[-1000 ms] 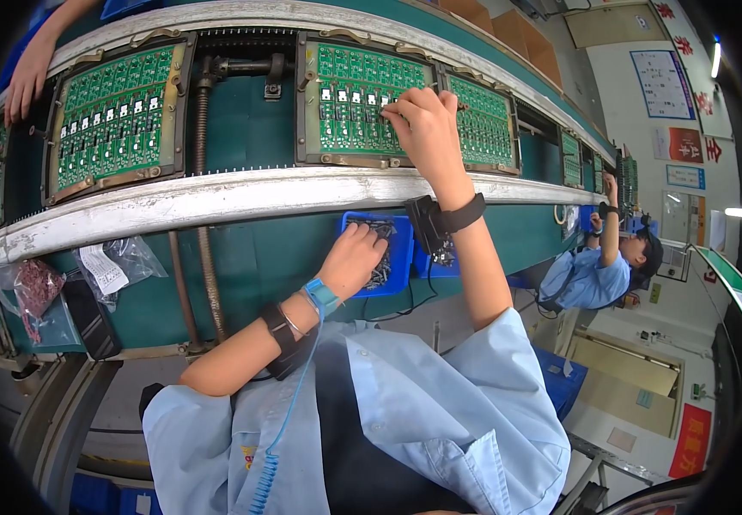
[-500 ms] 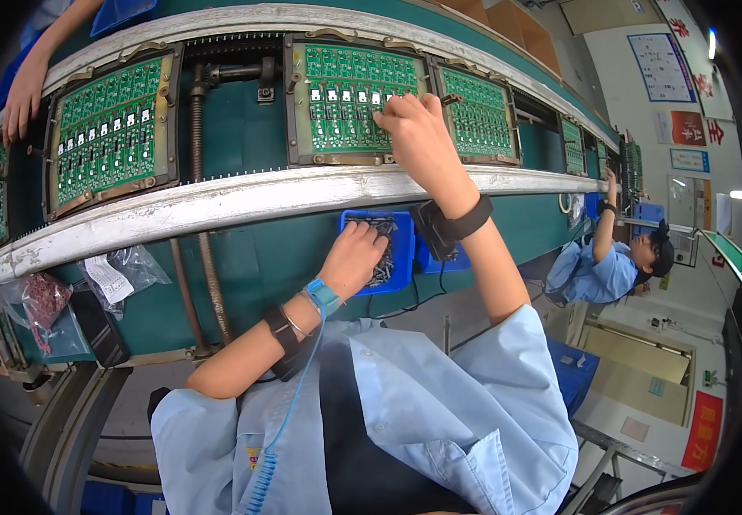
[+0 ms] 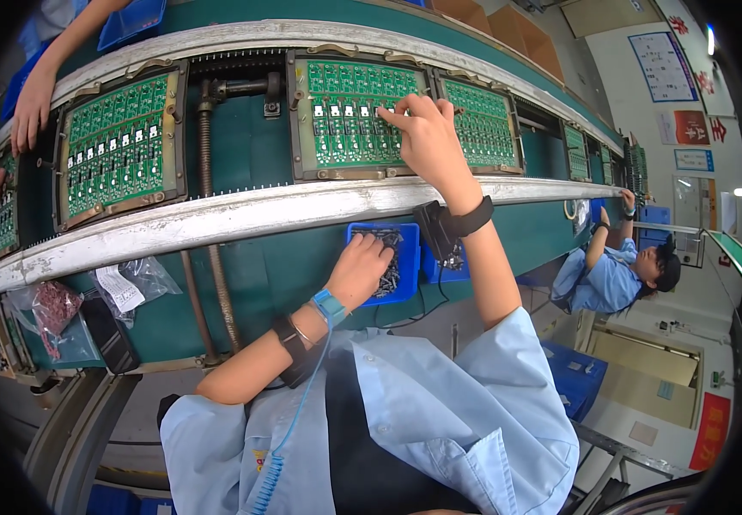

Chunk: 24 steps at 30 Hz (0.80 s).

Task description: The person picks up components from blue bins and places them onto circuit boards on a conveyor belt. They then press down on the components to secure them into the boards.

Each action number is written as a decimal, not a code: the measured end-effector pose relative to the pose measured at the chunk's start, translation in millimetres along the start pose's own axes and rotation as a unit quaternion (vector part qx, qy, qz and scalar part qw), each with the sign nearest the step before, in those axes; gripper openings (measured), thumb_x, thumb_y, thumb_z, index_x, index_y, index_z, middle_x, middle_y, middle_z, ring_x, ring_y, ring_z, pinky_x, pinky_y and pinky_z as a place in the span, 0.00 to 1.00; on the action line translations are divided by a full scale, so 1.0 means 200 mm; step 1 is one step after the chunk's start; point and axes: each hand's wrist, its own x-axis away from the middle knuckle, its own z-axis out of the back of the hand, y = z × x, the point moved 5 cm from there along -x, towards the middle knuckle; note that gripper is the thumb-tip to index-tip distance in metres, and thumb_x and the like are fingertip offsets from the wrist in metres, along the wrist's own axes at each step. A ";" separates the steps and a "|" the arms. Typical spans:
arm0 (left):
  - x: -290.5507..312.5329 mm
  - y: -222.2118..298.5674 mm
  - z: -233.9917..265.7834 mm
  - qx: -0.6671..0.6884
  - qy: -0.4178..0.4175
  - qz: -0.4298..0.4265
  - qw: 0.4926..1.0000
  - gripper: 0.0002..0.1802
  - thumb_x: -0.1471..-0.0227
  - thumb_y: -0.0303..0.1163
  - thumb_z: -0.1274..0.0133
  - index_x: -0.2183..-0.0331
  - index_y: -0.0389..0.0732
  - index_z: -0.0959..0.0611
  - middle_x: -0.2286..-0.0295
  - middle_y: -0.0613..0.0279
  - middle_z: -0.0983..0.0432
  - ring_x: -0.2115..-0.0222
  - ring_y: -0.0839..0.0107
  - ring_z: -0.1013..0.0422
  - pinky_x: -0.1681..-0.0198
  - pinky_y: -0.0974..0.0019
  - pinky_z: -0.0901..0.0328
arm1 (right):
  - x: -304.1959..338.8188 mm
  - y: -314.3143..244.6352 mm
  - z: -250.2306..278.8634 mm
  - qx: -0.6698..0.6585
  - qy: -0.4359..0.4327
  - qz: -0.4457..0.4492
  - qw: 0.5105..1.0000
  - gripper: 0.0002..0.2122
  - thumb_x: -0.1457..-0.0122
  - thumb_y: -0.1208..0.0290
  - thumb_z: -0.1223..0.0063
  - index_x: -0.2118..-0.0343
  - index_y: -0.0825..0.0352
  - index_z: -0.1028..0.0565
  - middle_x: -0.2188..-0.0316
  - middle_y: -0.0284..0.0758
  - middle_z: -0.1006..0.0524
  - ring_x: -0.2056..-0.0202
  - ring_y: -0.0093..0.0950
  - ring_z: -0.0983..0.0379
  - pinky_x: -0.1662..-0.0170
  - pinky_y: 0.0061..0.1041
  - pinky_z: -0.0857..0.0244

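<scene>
My right hand [image 3: 427, 137] rests on a green circuit board panel [image 3: 349, 116] in a metal frame on the conveyor, its fingertips pinched on the board's row of white parts; what they pinch is too small to tell. My left hand [image 3: 361, 268] reaches into a blue bin [image 3: 405, 257] of small dark parts below the conveyor rail, fingers curled in among them. Both wrists carry black straps, and a blue coiled cord hangs from the left one.
More green board panels [image 3: 118, 146] [image 3: 483, 120] ride the curved conveyor behind a metal rail [image 3: 216, 219]. Another person's hands [image 3: 32, 107] work at the far left. A seated co-worker [image 3: 620, 275] is at the right. Plastic bags of parts [image 3: 53, 309] lie lower left.
The boards have slid to the right along the conveyor, and my right hand has gone with its board. My left hand stays in the blue bin.
</scene>
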 end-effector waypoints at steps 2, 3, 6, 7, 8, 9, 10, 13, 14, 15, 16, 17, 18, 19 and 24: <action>-0.01 0.00 0.01 -0.002 -0.001 0.000 1.000 0.09 0.61 0.23 0.47 0.71 0.39 0.22 0.70 0.58 0.26 0.63 0.62 0.32 0.57 0.62 0.39 | -0.01 0.01 -0.02 -0.001 -0.013 -0.002 1.000 0.21 0.54 0.87 0.54 0.59 0.62 0.19 0.69 0.33 0.28 0.61 0.31 0.31 0.51 0.33 0.44; -0.01 0.00 0.01 -0.003 -0.001 0.000 1.000 0.09 0.61 0.23 0.47 0.71 0.39 0.22 0.70 0.58 0.26 0.63 0.62 0.32 0.57 0.62 0.39 | -0.01 0.01 -0.02 -0.002 -0.012 -0.003 1.000 0.21 0.54 0.87 0.54 0.59 0.61 0.19 0.68 0.33 0.28 0.61 0.31 0.31 0.51 0.33 0.44; -0.02 0.00 0.02 -0.005 -0.003 -0.001 1.000 0.09 0.61 0.23 0.47 0.71 0.39 0.22 0.70 0.58 0.26 0.63 0.62 0.32 0.57 0.62 0.39 | -0.02 0.03 -0.02 -0.005 -0.007 -0.006 1.000 0.21 0.54 0.87 0.54 0.59 0.61 0.18 0.68 0.33 0.27 0.61 0.31 0.31 0.52 0.33 0.44; -0.02 0.00 0.02 -0.004 -0.002 0.000 1.000 0.09 0.62 0.23 0.48 0.71 0.39 0.22 0.70 0.58 0.26 0.63 0.62 0.32 0.57 0.62 0.39 | -0.03 0.03 -0.02 -0.016 -0.006 -0.005 1.000 0.21 0.54 0.87 0.54 0.59 0.61 0.19 0.68 0.33 0.27 0.61 0.31 0.31 0.52 0.32 0.44; -0.03 0.01 0.02 -0.003 -0.003 -0.001 1.000 0.09 0.62 0.23 0.48 0.71 0.39 0.22 0.70 0.58 0.26 0.63 0.62 0.32 0.57 0.62 0.39 | -0.03 0.04 -0.01 -0.026 -0.005 -0.004 1.000 0.20 0.53 0.87 0.54 0.59 0.61 0.19 0.68 0.33 0.27 0.61 0.31 0.31 0.52 0.32 0.44; -0.03 0.02 0.02 -0.005 -0.005 -0.003 1.000 0.09 0.62 0.23 0.48 0.71 0.39 0.22 0.70 0.58 0.26 0.63 0.62 0.32 0.57 0.62 0.39 | -0.02 0.05 0.01 -0.036 -0.003 -0.003 0.999 0.20 0.53 0.87 0.54 0.59 0.61 0.19 0.68 0.34 0.27 0.61 0.31 0.31 0.52 0.31 0.44; -0.04 0.03 0.03 -0.003 0.000 -0.007 1.000 0.08 0.61 0.23 0.47 0.71 0.40 0.22 0.70 0.59 0.26 0.64 0.62 0.32 0.57 0.62 0.39 | -0.01 0.06 0.03 -0.035 0.000 -0.007 0.999 0.20 0.53 0.87 0.54 0.59 0.61 0.19 0.68 0.34 0.27 0.61 0.31 0.31 0.52 0.31 0.44; -0.04 0.04 0.06 -0.009 0.004 -0.012 1.000 0.07 0.58 0.24 0.47 0.70 0.40 0.21 0.71 0.60 0.26 0.64 0.63 0.32 0.57 0.62 0.39 | 0.02 0.06 0.15 -0.066 0.068 -0.024 0.995 0.18 0.49 0.85 0.53 0.58 0.62 0.19 0.68 0.34 0.25 0.62 0.31 0.30 0.52 0.30 0.45; -0.05 0.05 0.09 0.043 0.000 -0.012 0.999 0.07 0.56 0.25 0.47 0.70 0.40 0.21 0.71 0.59 0.26 0.65 0.62 0.32 0.57 0.61 0.39 | 0.04 0.06 0.20 -0.070 0.073 -0.026 0.995 0.18 0.49 0.85 0.53 0.58 0.62 0.19 0.68 0.34 0.25 0.62 0.31 0.30 0.52 0.30 0.45; -0.05 0.05 0.11 0.094 -0.003 -0.012 0.996 0.06 0.54 0.25 0.47 0.69 0.40 0.21 0.71 0.59 0.26 0.65 0.61 0.32 0.58 0.61 0.38 | 0.07 0.06 0.26 -0.083 0.079 -0.037 0.993 0.16 0.48 0.84 0.52 0.58 0.63 0.20 0.68 0.34 0.25 0.63 0.31 0.29 0.53 0.29 0.43; -0.06 0.06 0.15 0.145 -0.007 -0.010 0.989 0.06 0.53 0.25 0.47 0.68 0.39 0.20 0.71 0.59 0.26 0.66 0.60 0.32 0.58 0.60 0.38 | 0.11 0.05 0.33 -0.098 0.083 -0.049 0.991 0.15 0.47 0.83 0.51 0.58 0.63 0.20 0.69 0.35 0.25 0.64 0.32 0.29 0.55 0.29 0.42; -0.06 0.07 0.19 0.138 -0.011 -0.008 0.990 0.06 0.53 0.25 0.47 0.68 0.39 0.20 0.71 0.59 0.26 0.66 0.60 0.32 0.58 0.60 0.38 | 0.15 0.05 0.38 -0.113 0.088 -0.060 0.988 0.14 0.46 0.82 0.50 0.58 0.63 0.20 0.69 0.35 0.24 0.65 0.32 0.28 0.56 0.29 0.40; -0.08 0.08 0.27 0.189 0.005 -0.001 0.982 0.05 0.51 0.26 0.47 0.68 0.39 0.20 0.71 0.59 0.26 0.66 0.61 0.32 0.59 0.62 0.37 | 0.21 0.05 0.45 -0.114 0.095 -0.065 0.987 0.14 0.46 0.82 0.50 0.58 0.63 0.20 0.69 0.35 0.24 0.65 0.32 0.28 0.56 0.29 0.40; -0.11 0.08 0.35 0.239 0.021 0.010 0.971 0.05 0.49 0.27 0.47 0.67 0.38 0.19 0.71 0.59 0.26 0.66 0.62 0.31 0.59 0.63 0.37 | 0.28 0.05 0.48 -0.177 0.067 -0.091 0.978 0.12 0.46 0.81 0.48 0.59 0.64 0.20 0.70 0.36 0.24 0.67 0.33 0.28 0.59 0.30 0.38; -0.16 0.02 0.69 0.352 0.027 0.112 0.929 0.07 0.44 0.27 0.49 0.64 0.35 0.18 0.70 0.60 0.25 0.66 0.70 0.29 0.61 0.70 0.35 | 0.69 -0.07 0.30 -0.313 -0.127 -0.120 0.933 0.07 0.47 0.76 0.44 0.64 0.66 0.20 0.72 0.39 0.24 0.70 0.37 0.27 0.68 0.33 0.34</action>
